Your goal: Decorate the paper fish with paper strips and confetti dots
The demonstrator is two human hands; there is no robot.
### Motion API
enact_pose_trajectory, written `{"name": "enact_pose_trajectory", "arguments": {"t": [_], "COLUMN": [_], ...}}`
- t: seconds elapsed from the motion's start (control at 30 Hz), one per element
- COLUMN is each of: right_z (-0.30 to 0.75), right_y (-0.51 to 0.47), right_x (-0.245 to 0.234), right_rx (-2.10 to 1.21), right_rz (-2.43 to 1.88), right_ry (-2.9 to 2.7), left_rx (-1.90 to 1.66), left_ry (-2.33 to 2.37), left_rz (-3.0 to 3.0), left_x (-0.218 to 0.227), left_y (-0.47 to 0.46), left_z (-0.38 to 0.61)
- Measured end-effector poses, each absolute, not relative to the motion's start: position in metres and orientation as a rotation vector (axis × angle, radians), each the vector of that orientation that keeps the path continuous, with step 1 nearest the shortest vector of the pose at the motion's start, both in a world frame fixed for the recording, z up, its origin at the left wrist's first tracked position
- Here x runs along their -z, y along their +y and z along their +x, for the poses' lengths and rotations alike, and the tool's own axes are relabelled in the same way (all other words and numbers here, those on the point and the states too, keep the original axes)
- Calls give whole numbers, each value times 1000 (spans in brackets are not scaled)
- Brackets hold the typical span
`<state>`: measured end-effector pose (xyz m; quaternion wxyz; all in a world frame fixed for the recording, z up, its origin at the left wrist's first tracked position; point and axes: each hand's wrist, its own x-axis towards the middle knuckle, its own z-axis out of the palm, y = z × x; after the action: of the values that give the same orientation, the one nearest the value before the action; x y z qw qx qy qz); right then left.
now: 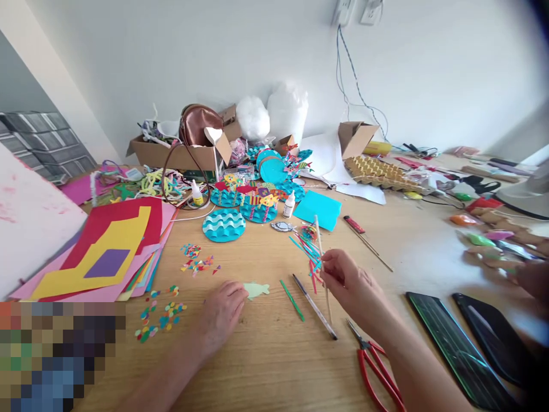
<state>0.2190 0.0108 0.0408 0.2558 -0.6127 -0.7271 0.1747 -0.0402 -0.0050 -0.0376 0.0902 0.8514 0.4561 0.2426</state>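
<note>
My left hand (223, 309) rests low over the table, its fingers together on the head end of a pale green paper fish (257, 290). The fish's tail points right. In my right hand (345, 274) a thin pale stick (318, 234) is pinched upright between thumb and fingers. Between the hands lie a green paper strip (292, 300) and a dark pen (315, 307). Red-handled scissors (373, 360) lie below my right forearm. Beyond the right hand are loose blue and red paper strips (306, 252).
Paper dots (165, 315) and stacked coloured paper (115, 257) lie left. Blue wave discs (223, 225), glue bottles (289, 204) and a blue sheet (318, 209) stand farther back. Two phones (454, 343) lie right. A red-ended tool (354, 224) is behind my right hand; another person's hand (534, 280) shows at right.
</note>
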Motion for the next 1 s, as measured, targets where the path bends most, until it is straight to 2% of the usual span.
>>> {"name": "enact_pose_trajectory", "arguments": {"t": [0.3,0.67,0.83,1.0], "right_z": [210,197,198,206], "right_y": [64,86,83,100], "right_x": [-14,9,6,-18], "right_rx": [-367,-332,-354,-335], "right_rz": [-2046,-2041,-2003,-1969], "right_ry": [-2376,-2510,-2507,-2398], "left_rx": [-764,-826,-893,-1028], "left_ry": [1390,1382,1368,1362], "left_rz": [2639,2631,2599,2498], "left_x": [61,66,66,63], "left_y": [-1,-4,-4,-3], "left_z": [-42,-44,-44,-44]}}
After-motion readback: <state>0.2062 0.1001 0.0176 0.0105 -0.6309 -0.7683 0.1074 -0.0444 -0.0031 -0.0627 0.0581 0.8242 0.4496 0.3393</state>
